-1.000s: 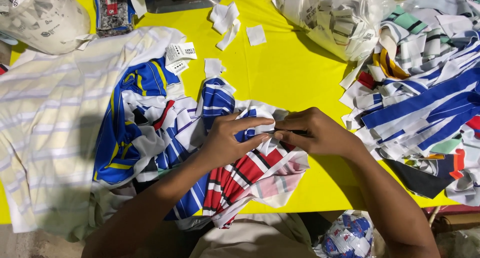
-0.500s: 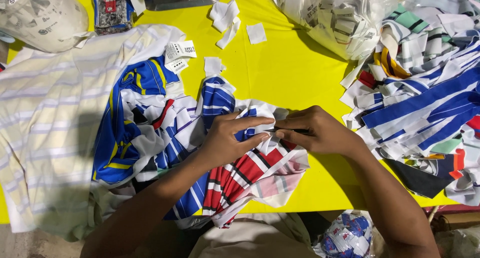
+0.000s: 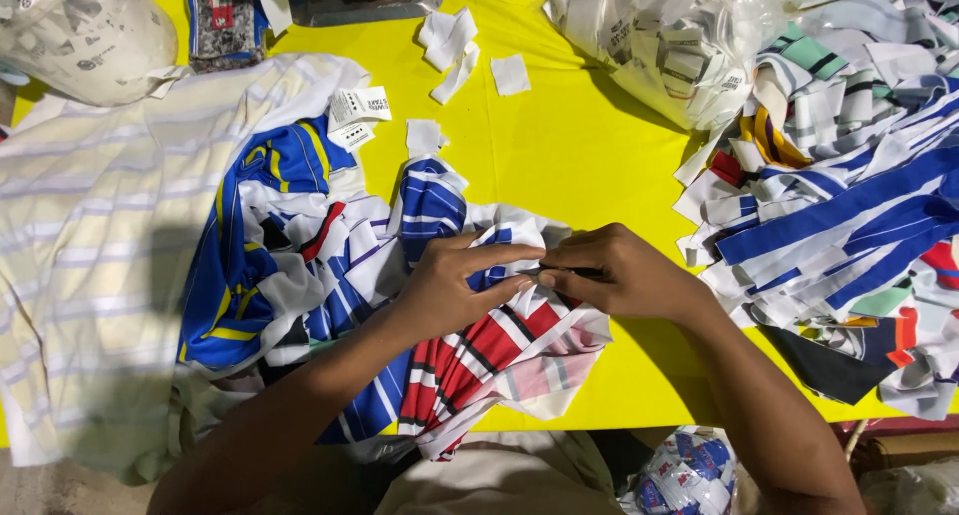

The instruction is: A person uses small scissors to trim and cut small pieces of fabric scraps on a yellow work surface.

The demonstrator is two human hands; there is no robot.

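Yellow table (image 3: 589,165). Striped cloth pile (image 3: 400,305) near middle. Left hand (image 3: 455,285) pinching white strip (image 3: 519,267). Right hand (image 3: 624,273) closed, maybe on small dark tool, hard to see. Slip could nick finger or tear cloth.

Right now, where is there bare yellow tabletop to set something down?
The biggest bare patch of the yellow tabletop lies between the small white fabric scraps, the clear plastic bag of cloth pieces and both hands. The striped fabric heap on the right and striped garment pile are crowded.
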